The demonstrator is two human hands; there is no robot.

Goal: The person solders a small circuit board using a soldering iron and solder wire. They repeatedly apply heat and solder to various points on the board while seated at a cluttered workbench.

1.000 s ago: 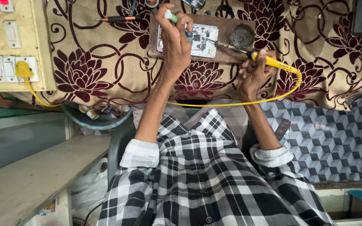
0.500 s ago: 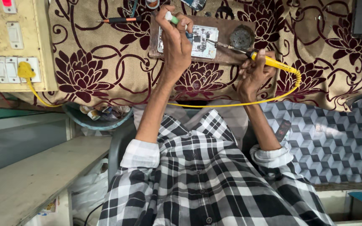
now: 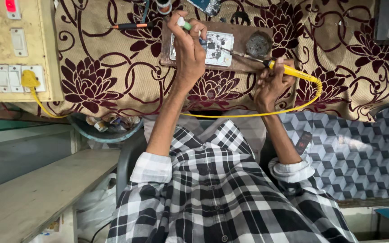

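A circuit board [image 3: 212,47] is seen lying on a brown wooden block [image 3: 241,38] set on a maroon-flowered cloth [image 3: 104,76], near the top of the head-camera view. The left hand [image 3: 190,47] is closed around a small green-and-white tool [image 3: 183,23], held at the board's near-left corner, with the heel of the hand resting over the board's edge. The right hand [image 3: 271,83] is closed around the yellow handle of a soldering iron [image 3: 289,71], whose metal tip is stretched across the block to the board's right edge. Whether the tip is touching the board cannot be told. A round dark pad [image 3: 258,44] sits on the block just beside the iron's shaft.

Several risks can be judged from this arrangement. The left fingers are held close to the heated tip, so a burn could be caused by a small slip of either hand. The board appears unclamped, and it could be pushed off its spot by pressure from the iron. The yellow cord [image 3: 248,114] is draped low across the lap and checked shirt [image 3: 221,180]; a snag there could jerk the tip across the parts. The cloth could be scorched if the iron were let down on it. A red-handled tool [image 3: 129,26] lies apart on the cloth, and a switch panel [image 3: 14,49] with a yellow plug [image 3: 29,78] stands at the left.
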